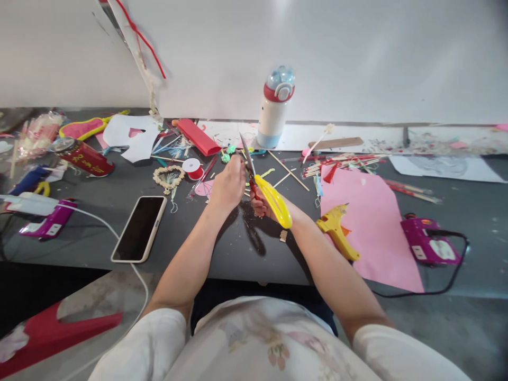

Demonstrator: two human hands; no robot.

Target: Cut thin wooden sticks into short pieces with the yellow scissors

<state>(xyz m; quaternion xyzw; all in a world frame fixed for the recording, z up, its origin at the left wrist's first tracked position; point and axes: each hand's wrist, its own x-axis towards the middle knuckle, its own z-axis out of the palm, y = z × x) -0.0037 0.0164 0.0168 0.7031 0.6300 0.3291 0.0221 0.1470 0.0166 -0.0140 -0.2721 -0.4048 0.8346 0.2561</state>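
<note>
My right hand [265, 203] is closed on a pair of scissors [273, 201] with yellow handles. Their metal blades point up and away from me, tilted to the left. My left hand [231, 180] is closed just left of the blades, and whatever lies in its fingers is hidden. Between the hands a small reddish-brown piece shows beside the scissors, too small to name. Beyond my left hand are small green pieces [227, 153]. On the grey table [238, 248] under the hands lie tiny scraps, with a small tan piece [283, 235] near my right wrist.
A phone [138, 229] lies at left, near a red can [85, 157] and a ribbon spool [192, 168]. A bottle [274, 108] stands at the back. On the right are a yellow glue gun [338, 230], pink paper [373, 227], wooden sticks [341, 163] and a corded purple box [428, 241].
</note>
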